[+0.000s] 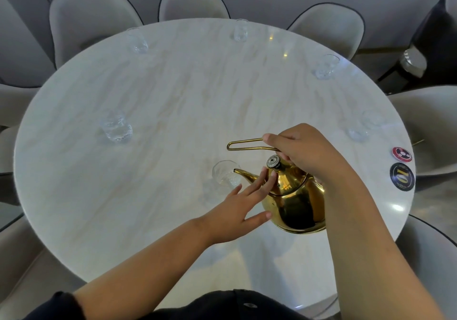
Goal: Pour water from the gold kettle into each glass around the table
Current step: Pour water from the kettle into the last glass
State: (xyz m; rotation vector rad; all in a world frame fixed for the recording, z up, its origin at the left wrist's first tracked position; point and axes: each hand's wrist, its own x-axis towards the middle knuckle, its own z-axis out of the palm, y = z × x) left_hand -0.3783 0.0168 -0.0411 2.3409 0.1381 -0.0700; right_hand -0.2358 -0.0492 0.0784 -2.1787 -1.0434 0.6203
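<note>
Nearest in, the left hand (pixel 237 208) is spread open, fingers flat against the lid and shoulder of the gold kettle (pixel 294 203), gripping nothing. The kettle is tipped left above the round marble table (pixel 173 101), its spout tip at the rim of the near glass (pixel 226 174). Just beyond, the right hand (pixel 306 151) is closed around the kettle's wire handle (pixel 244 145). Two round markers (pixel 401 168) sit at the right edge. Farther out, glasses ring the table: left (pixel 116 127), right (pixel 358 132), far right (pixel 326 67), far left (pixel 137 40), far centre (pixel 240 31). Chairs (pixel 94 15) surround it.
</note>
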